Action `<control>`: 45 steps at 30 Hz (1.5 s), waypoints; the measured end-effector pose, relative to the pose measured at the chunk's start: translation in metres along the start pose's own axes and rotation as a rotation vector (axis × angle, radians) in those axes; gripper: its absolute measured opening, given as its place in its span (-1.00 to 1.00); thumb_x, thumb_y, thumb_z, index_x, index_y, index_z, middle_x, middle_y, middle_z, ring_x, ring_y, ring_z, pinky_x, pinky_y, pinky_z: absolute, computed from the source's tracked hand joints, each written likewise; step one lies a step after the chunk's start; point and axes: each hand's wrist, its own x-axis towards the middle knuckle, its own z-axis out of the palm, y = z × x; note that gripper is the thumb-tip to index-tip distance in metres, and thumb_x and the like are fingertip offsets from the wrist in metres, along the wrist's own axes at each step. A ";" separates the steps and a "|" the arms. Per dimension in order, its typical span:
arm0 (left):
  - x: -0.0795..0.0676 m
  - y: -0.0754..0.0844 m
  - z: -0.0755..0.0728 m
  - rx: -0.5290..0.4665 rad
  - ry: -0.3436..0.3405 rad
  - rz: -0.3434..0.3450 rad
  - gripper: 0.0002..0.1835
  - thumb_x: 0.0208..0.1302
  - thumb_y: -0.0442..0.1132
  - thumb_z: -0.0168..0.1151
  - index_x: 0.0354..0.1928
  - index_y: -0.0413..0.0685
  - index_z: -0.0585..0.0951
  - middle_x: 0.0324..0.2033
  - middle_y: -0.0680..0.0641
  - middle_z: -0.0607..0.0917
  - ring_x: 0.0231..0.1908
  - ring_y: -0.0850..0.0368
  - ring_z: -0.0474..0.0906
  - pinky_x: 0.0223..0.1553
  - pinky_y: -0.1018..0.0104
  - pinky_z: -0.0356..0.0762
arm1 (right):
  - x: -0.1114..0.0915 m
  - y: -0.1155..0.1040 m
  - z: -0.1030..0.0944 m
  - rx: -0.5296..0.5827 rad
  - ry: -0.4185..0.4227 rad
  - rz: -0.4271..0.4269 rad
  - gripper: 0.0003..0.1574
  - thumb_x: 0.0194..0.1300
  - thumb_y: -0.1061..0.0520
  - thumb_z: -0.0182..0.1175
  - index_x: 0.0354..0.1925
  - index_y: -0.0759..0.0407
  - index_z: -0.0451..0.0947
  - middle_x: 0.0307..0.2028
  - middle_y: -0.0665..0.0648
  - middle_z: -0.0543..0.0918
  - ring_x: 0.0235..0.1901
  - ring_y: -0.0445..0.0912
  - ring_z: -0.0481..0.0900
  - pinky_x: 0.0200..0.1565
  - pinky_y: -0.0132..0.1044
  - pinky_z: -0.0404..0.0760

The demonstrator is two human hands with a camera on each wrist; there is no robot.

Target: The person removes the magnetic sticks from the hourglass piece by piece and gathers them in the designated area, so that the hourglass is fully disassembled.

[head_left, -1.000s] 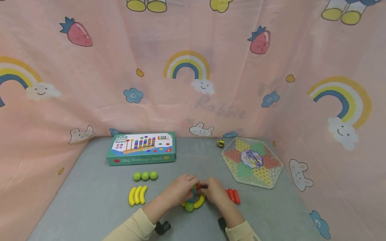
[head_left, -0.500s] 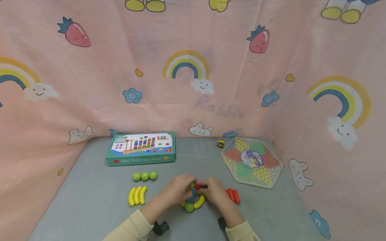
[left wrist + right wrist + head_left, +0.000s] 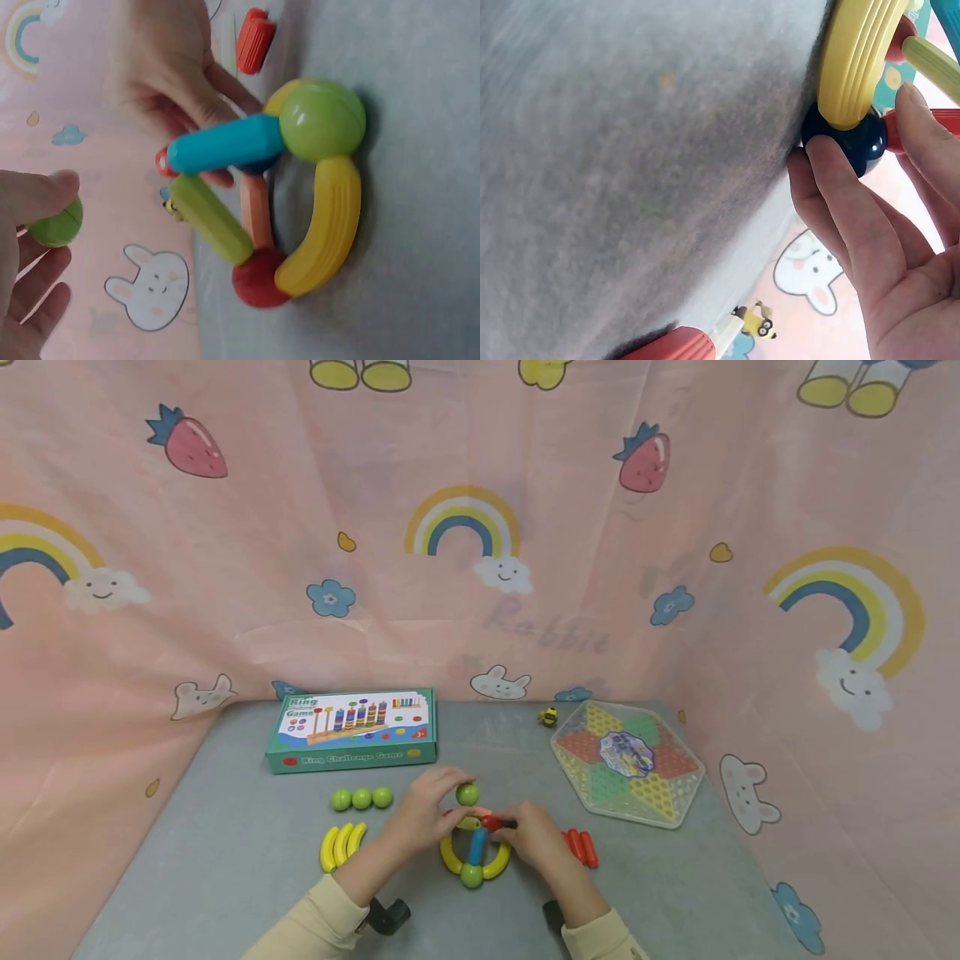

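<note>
Between the hands stands a structure of toy rods and balls. Its yellow curved rods [image 3: 330, 225] meet a green ball [image 3: 322, 121] at the near corner, a red ball [image 3: 261, 277] and a dark blue ball [image 3: 851, 139] at the others. Blue rod [image 3: 221, 144], light green rod [image 3: 211, 219] and red rod [image 3: 941, 129] lean together toward the top. Above the top, apart from it, my left hand [image 3: 420, 810] pinches a loose green ball [image 3: 467, 794] between thumb and fingers. My right hand [image 3: 534, 837] holds the dark blue ball at the structure's right corner, thumb by the red rod.
Three green balls [image 3: 362, 798] and several yellow curved rods [image 3: 342, 845] lie to the left, red rods [image 3: 581, 848] to the right. Behind are a green game box [image 3: 352, 732], a small yellow figure [image 3: 549, 717] and a hexagonal Chinese checkers board [image 3: 628, 764].
My left hand has lifted the green ball up and away from the structure's top, uncovering the blue rod and left yellow rod. The right hand has stayed at its corner.
</note>
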 end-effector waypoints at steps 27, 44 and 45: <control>-0.027 -0.064 -0.020 0.010 -0.157 -0.548 -0.58 0.09 -0.38 0.52 0.04 -0.13 0.69 -0.02 -0.07 0.73 0.03 -0.02 0.63 0.11 -0.03 0.61 | -0.001 0.000 0.001 0.016 -0.020 0.064 -0.68 0.13 0.14 0.49 -0.09 0.10 0.80 -0.13 0.07 0.80 -0.09 -0.06 0.66 -0.04 -0.06 0.67; -0.042 -0.083 -0.016 0.053 -0.188 -0.549 -0.58 0.06 -0.47 0.50 0.02 -0.15 0.69 0.00 -0.12 0.72 0.08 -0.11 0.61 0.15 -0.06 0.56 | -0.005 -0.001 0.002 0.016 0.017 0.035 -0.68 0.11 0.17 0.51 -0.10 0.11 0.80 -0.15 0.09 0.80 -0.14 -0.06 0.66 -0.09 -0.09 0.68; -0.042 -0.084 -0.015 0.059 -0.192 -0.546 -0.58 0.05 -0.47 0.50 0.02 -0.15 0.69 0.00 -0.13 0.72 0.08 -0.11 0.61 0.16 -0.06 0.56 | -0.005 -0.002 0.001 0.020 0.018 0.039 -0.68 0.11 0.18 0.51 -0.10 0.12 0.80 -0.15 0.09 0.79 -0.14 -0.06 0.65 -0.09 -0.08 0.68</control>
